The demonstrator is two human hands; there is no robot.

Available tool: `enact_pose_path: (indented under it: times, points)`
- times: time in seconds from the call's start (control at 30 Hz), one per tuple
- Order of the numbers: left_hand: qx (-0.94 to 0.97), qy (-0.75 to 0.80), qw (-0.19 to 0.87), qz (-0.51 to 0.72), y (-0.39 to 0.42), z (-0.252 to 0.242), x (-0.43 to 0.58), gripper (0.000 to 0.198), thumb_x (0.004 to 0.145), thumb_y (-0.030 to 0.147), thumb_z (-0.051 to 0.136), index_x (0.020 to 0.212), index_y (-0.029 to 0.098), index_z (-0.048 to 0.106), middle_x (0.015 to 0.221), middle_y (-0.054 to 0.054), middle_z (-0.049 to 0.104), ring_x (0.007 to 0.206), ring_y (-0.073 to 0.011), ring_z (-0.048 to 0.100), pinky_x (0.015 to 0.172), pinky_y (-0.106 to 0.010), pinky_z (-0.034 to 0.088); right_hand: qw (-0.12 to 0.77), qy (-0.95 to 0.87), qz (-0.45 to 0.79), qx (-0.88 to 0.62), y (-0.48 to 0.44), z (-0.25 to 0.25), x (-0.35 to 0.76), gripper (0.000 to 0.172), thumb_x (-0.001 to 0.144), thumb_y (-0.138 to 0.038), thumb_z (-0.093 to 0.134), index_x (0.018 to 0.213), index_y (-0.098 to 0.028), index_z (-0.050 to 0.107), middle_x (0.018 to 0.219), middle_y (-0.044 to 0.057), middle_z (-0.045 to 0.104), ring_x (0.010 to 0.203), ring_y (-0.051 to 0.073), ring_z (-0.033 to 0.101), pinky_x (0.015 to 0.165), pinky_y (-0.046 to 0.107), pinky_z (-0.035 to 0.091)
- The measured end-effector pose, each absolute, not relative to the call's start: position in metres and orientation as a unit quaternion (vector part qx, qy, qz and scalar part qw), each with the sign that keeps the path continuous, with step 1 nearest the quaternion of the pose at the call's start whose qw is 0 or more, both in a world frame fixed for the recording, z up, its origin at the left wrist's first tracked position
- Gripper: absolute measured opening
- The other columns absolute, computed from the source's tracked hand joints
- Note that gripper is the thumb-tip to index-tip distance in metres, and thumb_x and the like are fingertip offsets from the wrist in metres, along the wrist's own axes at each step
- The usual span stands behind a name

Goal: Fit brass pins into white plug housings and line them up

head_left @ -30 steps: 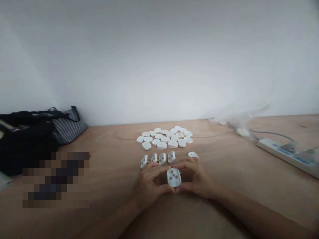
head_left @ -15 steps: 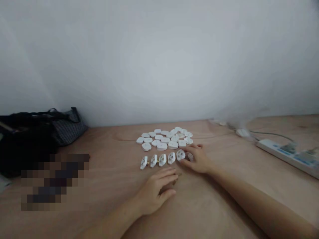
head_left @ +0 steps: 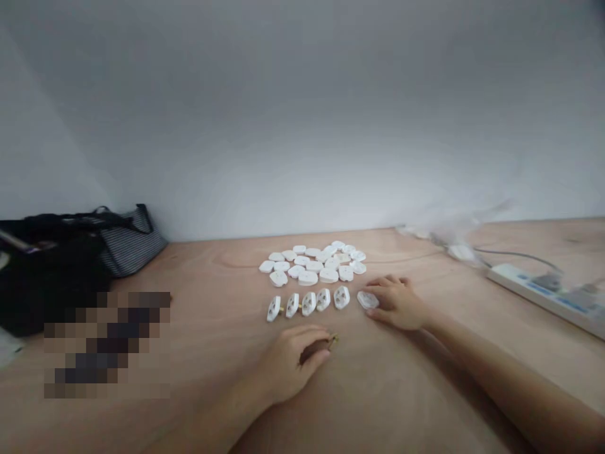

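Plug row (head_left: 307, 302) released — R hand (head_left: 397, 302) touching loose plug (head_left: 367, 299).

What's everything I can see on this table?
Flat white plastic plug pieces: about twenty, white, clustered at the table's far middle.
Standing white plug pieces: five, white, row before the cluster.
Lone white plug piece: one, white, right of the row.
White power strip: one, white, far right.
Black bag and grey striped bag: one each, far left.
Wooden table: one, light brown.
Left hand: curled, near the row.
Right hand: fingertips at the lone piece.
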State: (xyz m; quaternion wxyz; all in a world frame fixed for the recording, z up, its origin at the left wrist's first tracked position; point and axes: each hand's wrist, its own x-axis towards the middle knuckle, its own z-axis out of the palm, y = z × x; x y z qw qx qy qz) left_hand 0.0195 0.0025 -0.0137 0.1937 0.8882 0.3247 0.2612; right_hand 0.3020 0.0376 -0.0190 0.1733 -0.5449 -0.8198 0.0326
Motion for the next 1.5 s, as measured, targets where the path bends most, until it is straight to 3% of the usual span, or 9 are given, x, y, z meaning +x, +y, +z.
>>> enact_pose_path:
  times: [0.1,0.23,0.33,0.5,0.73,1.0,1.5]
  points:
    - [0.877,0.35,0.176,0.28,0.005,-0.016,0.019,0.027,0.079,0.023,0.063,0.106,0.019,0.066,0.106,-0.007,0.068,0.096,-0.0225,0.063,0.086,-0.036,0.05,0.163,-0.825,0.039,-0.54,0.031,-0.017,0.301,0.039,0.079,-0.046,0.058,0.113,-0.027,0.061,0.117,0.009,0.059,0.105,0.03,0.049,0.086,0.048,0.029]
    - [0.885,0.346,0.162,0.265,0.008,-0.018,0.02,0.031,0.082,0.023,0.061,0.112,0.022,0.065,0.117,-0.009,0.063,0.108,-0.0246,0.057,0.093,-0.04,0.045,0.156,-0.844,0.074,-0.507,0.016,-0.01,0.284,0.044,0.071,-0.058,0.064,0.104,-0.028,0.064,0.102,0.007,0.063,0.097,0.029,0.051,0.084,0.045,0.029]
    - [0.893,0.341,0.156,0.251,0.009,-0.019,0.022,0.026,0.084,0.021,0.058,0.107,0.022,0.069,0.114,-0.009,0.064,0.106,-0.0248,0.057,0.092,-0.04,0.046,0.177,-0.854,0.098,-0.48,0.003,-0.007,0.268,0.044,0.069,-0.061,0.064,0.099,-0.028,0.064,0.098,0.005,0.064,0.096,0.028,0.051,0.084,0.043,0.029]
    - [0.879,0.361,0.165,0.265,0.01,-0.019,0.022,0.019,0.081,0.017,0.06,0.094,0.022,0.073,0.106,-0.008,0.067,0.098,-0.0229,0.061,0.088,-0.037,0.048,0.198,-0.858,0.115,-0.46,-0.003,-0.011,0.257,0.069,0.058,-0.063,0.071,0.116,-0.027,0.058,0.105,0.006,0.062,0.094,0.027,0.052,0.083,0.041,0.031]
    - [0.88,0.351,0.146,0.285,0.012,-0.024,0.022,0.014,0.08,0.013,0.061,0.084,0.02,0.072,0.1,-0.007,0.067,0.092,-0.0216,0.063,0.083,-0.035,0.05,0.22,-0.851,0.128,-0.46,-0.002,-0.012,0.261,0.042,0.062,-0.053,0.074,0.096,-0.029,0.066,0.095,0.002,0.064,0.091,0.025,0.053,0.082,0.04,0.031]
    - [0.862,0.297,0.077,0.403,0.008,-0.017,0.024,0.01,0.087,0.013,0.054,0.085,0.017,0.063,0.091,-0.006,0.066,0.089,-0.0193,0.059,0.082,-0.034,0.047,0.328,-0.819,0.093,-0.461,-0.008,-0.016,0.239,0.039,0.063,-0.045,0.074,0.095,-0.026,0.063,0.09,0.0,0.068,0.086,0.022,0.054,0.08,0.038,0.028]
    - [0.885,0.256,0.006,0.39,0.003,-0.011,0.026,0.011,0.088,0.016,0.054,0.085,0.017,0.064,0.089,-0.006,0.066,0.092,-0.0217,0.057,0.084,-0.038,0.048,0.377,-0.812,0.013,-0.445,-0.014,-0.015,0.228,0.036,0.06,-0.041,0.074,0.092,-0.025,0.065,0.082,0.001,0.071,0.079,0.022,0.055,0.078,0.038,0.025]
